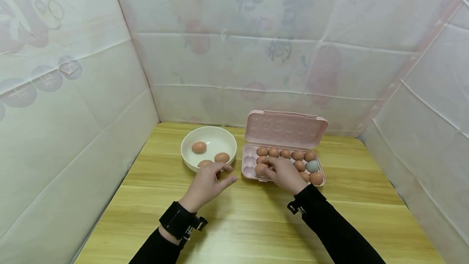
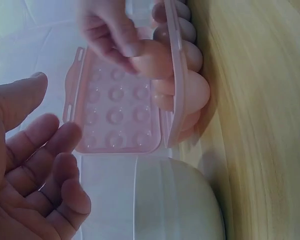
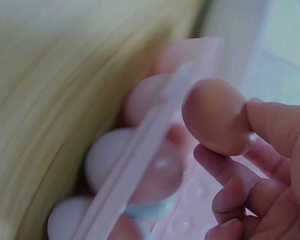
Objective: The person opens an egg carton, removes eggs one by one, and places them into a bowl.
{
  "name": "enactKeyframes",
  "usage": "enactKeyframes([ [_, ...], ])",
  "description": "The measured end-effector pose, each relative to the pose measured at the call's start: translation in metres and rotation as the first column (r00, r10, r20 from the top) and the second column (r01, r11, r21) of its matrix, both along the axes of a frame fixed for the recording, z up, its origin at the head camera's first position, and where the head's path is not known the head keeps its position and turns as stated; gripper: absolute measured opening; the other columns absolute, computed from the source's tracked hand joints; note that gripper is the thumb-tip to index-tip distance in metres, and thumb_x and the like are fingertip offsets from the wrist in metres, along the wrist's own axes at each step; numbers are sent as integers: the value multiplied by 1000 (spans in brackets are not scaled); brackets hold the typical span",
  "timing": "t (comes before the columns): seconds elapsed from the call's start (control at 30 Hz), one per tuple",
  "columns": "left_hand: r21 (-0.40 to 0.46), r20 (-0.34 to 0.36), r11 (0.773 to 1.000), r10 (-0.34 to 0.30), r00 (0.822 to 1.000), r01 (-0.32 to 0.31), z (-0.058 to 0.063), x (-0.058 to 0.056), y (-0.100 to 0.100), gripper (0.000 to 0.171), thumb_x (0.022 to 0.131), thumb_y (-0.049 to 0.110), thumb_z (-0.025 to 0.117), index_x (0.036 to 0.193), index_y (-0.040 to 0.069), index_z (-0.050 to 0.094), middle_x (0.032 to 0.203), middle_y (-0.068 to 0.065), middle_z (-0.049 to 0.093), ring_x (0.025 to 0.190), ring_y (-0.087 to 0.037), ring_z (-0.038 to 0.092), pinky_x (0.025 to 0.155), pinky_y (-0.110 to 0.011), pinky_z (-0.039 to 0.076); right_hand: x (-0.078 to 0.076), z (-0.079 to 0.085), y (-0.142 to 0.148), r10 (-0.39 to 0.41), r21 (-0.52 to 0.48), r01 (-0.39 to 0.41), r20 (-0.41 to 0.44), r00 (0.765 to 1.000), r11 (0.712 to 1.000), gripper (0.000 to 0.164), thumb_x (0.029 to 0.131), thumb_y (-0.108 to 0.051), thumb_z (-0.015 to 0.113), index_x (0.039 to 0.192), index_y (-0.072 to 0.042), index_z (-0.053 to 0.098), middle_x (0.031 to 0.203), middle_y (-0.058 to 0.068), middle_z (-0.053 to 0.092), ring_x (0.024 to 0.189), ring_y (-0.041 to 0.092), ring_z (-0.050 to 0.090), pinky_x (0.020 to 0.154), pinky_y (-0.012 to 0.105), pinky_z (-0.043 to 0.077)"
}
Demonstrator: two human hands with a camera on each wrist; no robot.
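A brown egg (image 3: 215, 117) is pinched between the thumb and fingers of my right hand (image 1: 286, 172), over the front of a pink egg carton (image 1: 249, 161). Brown eggs (image 1: 273, 152) sit in rows in the carton, along with one pale blue-green egg (image 1: 312, 166) near its right end. The left column of cups shows bare pink plastic. My left hand (image 1: 209, 182) holds nothing, its fingers loosely bent at the near rim of a cream bowl (image 1: 214, 141). Three brown eggs (image 1: 199, 147) lie in that bowl, the nearest partly hidden by my left hand.
The carton's lid (image 1: 286, 128) stands raised at the back, close to the rear white curtain (image 1: 234, 68). Bowl and carton are side by side on a wooden table (image 1: 249, 223). White sheeting (image 1: 73, 141) also encloses the left and right sides.
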State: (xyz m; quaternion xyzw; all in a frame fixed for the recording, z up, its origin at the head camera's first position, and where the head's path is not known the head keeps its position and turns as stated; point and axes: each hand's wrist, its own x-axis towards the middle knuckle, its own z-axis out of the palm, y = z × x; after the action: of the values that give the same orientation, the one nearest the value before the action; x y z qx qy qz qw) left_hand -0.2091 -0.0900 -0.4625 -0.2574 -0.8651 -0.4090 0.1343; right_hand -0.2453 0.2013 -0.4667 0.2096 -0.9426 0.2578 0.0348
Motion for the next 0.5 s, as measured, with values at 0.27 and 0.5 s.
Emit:
enactKeyframes([
  [0.27, -5, -163, 999, -45, 986, 45, 2, -4, 5, 62, 81, 23, 95, 136, 8, 70, 111, -4, 75, 93, -19, 68, 83, -31, 61, 12, 24, 3, 185, -531, 90, 442, 878, 843, 44, 113, -34, 55, 147, -6, 61, 73, -2, 47, 60, 10, 37, 59, 28, 37],
  [0.5, 6, -312, 994, -105, 944, 113, 10, -5, 14, 71, 80, 23, 95, 142, 5, 65, 142, -16, 69, 125, -30, 70, 100, -38, 62, 19, 23, 4, 359, -726, 153, 498, 790, 671, 32, 114, -34, 52, 134, -10, 61, 83, -6, 45, 74, 14, 34, 73, 34, 32],
])
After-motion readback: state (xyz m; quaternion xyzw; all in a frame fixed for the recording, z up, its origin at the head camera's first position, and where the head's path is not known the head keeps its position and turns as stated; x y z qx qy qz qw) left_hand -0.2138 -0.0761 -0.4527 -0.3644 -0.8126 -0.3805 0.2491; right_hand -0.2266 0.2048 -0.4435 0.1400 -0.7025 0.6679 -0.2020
